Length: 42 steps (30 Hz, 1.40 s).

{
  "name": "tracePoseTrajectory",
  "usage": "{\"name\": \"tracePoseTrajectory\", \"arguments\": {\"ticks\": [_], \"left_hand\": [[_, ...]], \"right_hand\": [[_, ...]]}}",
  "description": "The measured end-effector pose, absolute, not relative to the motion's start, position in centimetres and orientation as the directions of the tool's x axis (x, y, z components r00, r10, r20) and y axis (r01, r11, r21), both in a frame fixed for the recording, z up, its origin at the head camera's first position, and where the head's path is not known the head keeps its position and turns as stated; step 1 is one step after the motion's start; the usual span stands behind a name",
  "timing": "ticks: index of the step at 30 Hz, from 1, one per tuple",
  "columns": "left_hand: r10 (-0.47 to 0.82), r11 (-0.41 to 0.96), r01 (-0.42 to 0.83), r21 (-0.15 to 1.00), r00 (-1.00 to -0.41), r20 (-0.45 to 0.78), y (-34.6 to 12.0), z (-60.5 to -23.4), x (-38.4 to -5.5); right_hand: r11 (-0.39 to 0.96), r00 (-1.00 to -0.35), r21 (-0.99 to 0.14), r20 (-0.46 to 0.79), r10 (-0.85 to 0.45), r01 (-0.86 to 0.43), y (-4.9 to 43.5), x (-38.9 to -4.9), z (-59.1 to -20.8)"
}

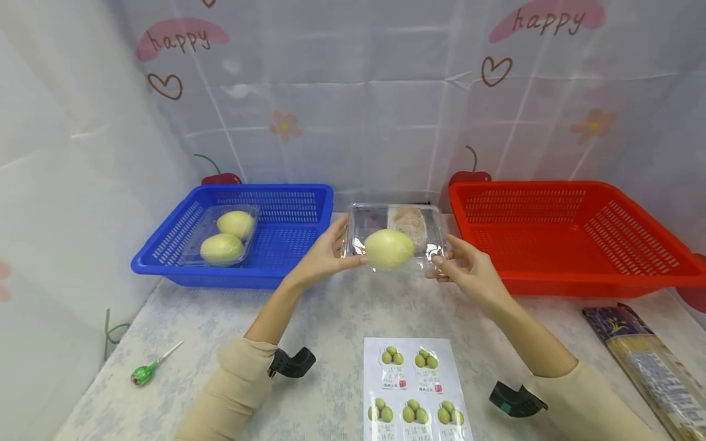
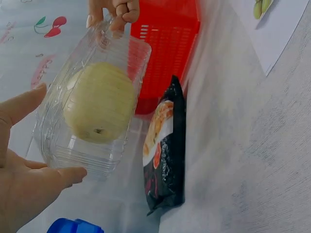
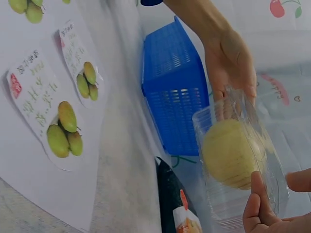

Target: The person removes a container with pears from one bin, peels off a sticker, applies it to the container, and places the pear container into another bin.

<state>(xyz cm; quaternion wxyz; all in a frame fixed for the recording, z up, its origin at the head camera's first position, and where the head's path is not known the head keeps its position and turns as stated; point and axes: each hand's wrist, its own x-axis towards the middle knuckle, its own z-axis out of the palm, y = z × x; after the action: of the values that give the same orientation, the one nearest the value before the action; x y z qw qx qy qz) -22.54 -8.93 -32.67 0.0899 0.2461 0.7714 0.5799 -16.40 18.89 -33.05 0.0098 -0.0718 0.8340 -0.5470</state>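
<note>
Between both hands, a clear plastic clamshell box (image 1: 380,215) is held up above the table. Inside lies one pale yellow-green fruit (image 1: 389,248), like a small melon; its dark end spot shows in the left wrist view. The left hand (image 1: 322,257) grips the box's left end, thumb at the near side. At the opposite end, the right hand (image 1: 474,272) pinches the edge between thumb and fingers. In the right wrist view, the box (image 3: 218,208) looks closed. A black food packet (image 2: 167,155) stands behind it, partly seen through the plastic in the head view.
A blue basket (image 1: 231,280) at left holds another clear box (image 1: 193,251) with two such fruits. A red basket (image 1: 573,283) stands at right. A sheet of fruit stickers (image 1: 413,392) lies in front, a green lollipop (image 1: 144,373) at left, a noodle packet (image 1: 651,367) at right.
</note>
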Motion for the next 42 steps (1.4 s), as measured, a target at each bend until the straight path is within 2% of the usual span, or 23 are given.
{"name": "tracePoseTrajectory", "arguments": {"ticks": [5, 16, 30, 42], "left_hand": [[0.517, 0.269, 0.306, 0.913, -0.846, 0.131, -8.2, -33.4, -21.6], [0.481, 0.291, 0.259, 0.921, -0.872, 0.093, -7.5, -35.3, -20.4], [0.465, 0.265, 0.212, 0.941, -0.883, 0.069, -7.3, -37.9, -20.1], [0.453, 0.272, 0.182, 0.945, -0.891, 0.041, -7.5, -38.6, -20.2]], "right_hand": [[0.403, -0.992, -0.911, 0.046, -0.115, -0.089, 19.3, -15.3, -33.9], [0.342, -0.990, -0.934, 0.064, -0.124, -0.103, 19.4, -14.1, -35.6], [0.357, -0.994, -0.934, -0.020, -0.103, -0.018, 19.2, -14.1, -37.4], [0.317, -0.994, -0.948, -0.005, -0.109, -0.031, 19.2, -14.5, -38.2]]}}
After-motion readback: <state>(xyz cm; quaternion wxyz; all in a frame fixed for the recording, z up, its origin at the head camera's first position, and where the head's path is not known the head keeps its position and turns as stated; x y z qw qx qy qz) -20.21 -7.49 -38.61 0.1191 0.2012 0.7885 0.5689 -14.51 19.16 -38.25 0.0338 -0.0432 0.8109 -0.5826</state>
